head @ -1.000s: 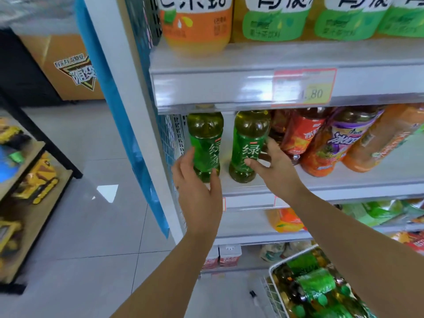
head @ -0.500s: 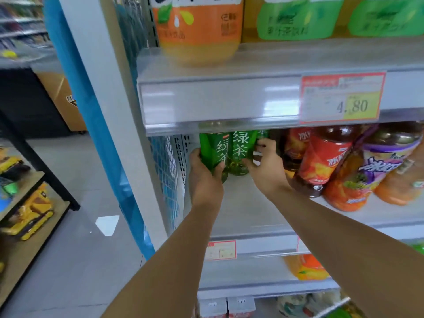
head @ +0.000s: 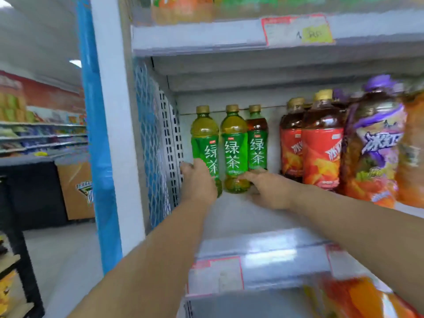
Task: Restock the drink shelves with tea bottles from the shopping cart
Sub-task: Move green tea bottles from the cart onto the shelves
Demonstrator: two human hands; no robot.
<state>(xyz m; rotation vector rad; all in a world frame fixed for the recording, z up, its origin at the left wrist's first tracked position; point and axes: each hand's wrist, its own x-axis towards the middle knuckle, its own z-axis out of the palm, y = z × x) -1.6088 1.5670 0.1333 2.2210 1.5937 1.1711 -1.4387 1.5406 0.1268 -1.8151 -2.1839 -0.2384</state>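
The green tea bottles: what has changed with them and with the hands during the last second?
The left bottle and middle bottle moved from the front edge of the shelf to the back, beside a third green-labelled bottle. The left hand grips the left one; the right hand touches the middle one low down. The red-labelled bottles stayed.

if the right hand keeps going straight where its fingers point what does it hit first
The middle green tea bottle: the right hand points up and left at its lower body and seems to be touching it, though depth is unclear.
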